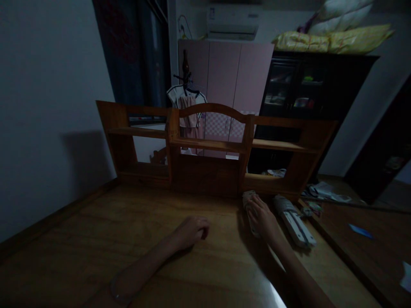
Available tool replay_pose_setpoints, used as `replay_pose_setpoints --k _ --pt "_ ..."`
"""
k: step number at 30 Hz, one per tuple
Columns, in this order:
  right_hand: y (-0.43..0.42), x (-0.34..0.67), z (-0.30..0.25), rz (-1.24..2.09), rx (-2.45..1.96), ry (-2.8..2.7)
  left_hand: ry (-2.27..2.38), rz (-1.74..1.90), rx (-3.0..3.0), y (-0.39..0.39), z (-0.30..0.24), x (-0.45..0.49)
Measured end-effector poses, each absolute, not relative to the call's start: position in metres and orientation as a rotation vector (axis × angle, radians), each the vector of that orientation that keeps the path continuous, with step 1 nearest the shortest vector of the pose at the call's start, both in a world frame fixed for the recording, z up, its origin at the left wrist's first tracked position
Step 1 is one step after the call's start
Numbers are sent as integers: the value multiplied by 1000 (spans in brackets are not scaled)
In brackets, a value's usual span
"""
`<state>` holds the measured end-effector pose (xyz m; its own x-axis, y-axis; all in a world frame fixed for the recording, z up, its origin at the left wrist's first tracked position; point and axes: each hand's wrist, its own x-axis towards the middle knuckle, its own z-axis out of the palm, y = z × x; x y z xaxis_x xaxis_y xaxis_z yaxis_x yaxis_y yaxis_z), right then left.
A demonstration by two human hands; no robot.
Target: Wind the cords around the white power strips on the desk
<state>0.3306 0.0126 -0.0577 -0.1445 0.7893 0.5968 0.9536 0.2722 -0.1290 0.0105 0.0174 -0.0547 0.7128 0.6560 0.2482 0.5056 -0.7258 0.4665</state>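
Note:
My right hand [260,214] reaches to the right part of the wooden tabletop [205,265]. Its fingers close over a pale power strip [254,229] with its cord wound round the far end. Part of that strip is hidden under the hand. Just to the right lies a second power strip [297,226], grey cord wrapped about its far end, and no hand touches it. My left hand [192,232] rests on the wood near the middle, its fingers curled in with nothing seen in them.
A wooden shelf unit [208,145] stands along the table's far edge. At left is a wall [54,107]. Beyond the table's right edge, a lower brown surface [362,252] holds a blue card [360,231]. Pink wardrobe doors [223,77] and a dark cabinet [340,90] stand behind.

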Motion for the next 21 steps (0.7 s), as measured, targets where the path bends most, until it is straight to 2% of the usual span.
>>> replay_pose_setpoints --k 21 --pt "13 330 -62 -356 -1521 -1962 895 578 2535 18 -55 10"
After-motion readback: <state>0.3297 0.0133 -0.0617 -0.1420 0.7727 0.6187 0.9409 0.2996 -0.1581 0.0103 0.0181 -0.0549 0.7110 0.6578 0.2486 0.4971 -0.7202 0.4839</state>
